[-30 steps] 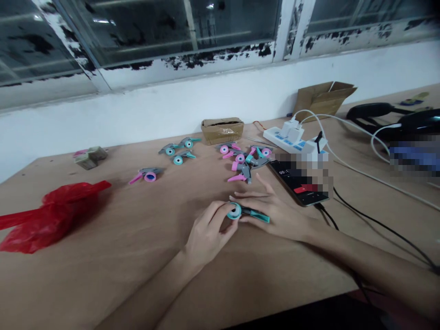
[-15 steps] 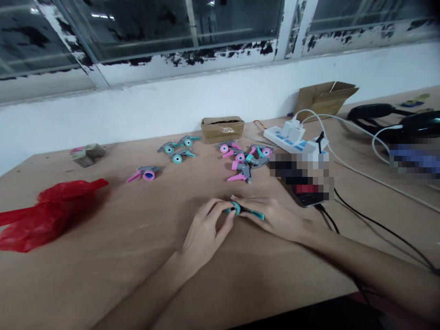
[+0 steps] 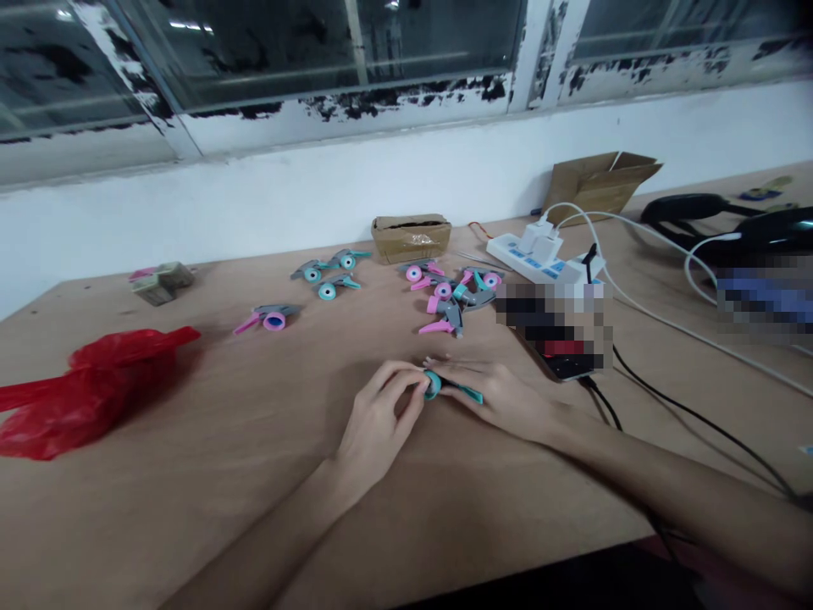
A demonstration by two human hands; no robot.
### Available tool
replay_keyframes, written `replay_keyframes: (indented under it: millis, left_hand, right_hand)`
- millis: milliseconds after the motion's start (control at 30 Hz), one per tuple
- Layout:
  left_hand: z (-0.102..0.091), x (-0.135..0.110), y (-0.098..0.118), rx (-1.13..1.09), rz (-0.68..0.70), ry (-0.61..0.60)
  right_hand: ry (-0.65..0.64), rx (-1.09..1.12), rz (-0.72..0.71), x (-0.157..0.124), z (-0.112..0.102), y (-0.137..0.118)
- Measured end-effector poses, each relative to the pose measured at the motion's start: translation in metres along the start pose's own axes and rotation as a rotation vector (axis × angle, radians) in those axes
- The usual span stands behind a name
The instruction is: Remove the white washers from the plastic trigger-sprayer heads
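Observation:
A small grey clip with a teal round end and teal handle (image 3: 450, 387) lies between my two hands at the middle of the wooden table (image 3: 254, 474). My left hand (image 3: 379, 421) pinches the teal round end with thumb and fingers. My right hand (image 3: 501, 394) grips the clip's handle side, fingers closed over it and resting on the table. Part of the clip is hidden under my fingers.
Beyond my hands lie a heap of pink and grey clips (image 3: 448, 292), teal clips (image 3: 327, 273) and a single pink one (image 3: 267, 318). A phone (image 3: 562, 347) with cables lies right, by a power strip (image 3: 539, 254). A red plastic bag (image 3: 89, 390) sits left; cardboard boxes (image 3: 410, 237) stand behind.
My hands closed tighter on the clip; its teal round end turned edge-on and is now more covered by my fingers. The view shifted slightly.

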State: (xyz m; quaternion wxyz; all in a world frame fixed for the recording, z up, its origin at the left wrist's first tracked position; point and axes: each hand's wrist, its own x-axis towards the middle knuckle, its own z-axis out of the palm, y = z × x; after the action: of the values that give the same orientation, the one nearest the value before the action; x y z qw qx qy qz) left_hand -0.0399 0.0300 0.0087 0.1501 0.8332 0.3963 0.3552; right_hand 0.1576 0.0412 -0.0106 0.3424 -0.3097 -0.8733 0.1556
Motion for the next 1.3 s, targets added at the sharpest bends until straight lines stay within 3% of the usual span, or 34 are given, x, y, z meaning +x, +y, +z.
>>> replay_keyframes:
  millis: [233,567,1067,1300]
  left_hand:
    - [-0.001,0.000,-0.001,-0.091,-0.101,0.030]
    - [-0.001,0.007,-0.008,-0.314,-0.198,-0.165]
    - [0.003,0.004,-0.003,0.020,0.036,-0.038]
    - [-0.004,0.004,-0.001,-0.012,0.000,-0.076]
  right_hand:
    - [-0.006,0.008,0.023,0.001,-0.003,-0.002]
    - [-0.034,-0.020,-0.006,-0.001,-0.002,-0.003]
    - [0.004,-0.139,0.051,-0.006,0.007,-0.010]
    - [0.005,0.054,0.174,-0.001,-0.003,-0.014]
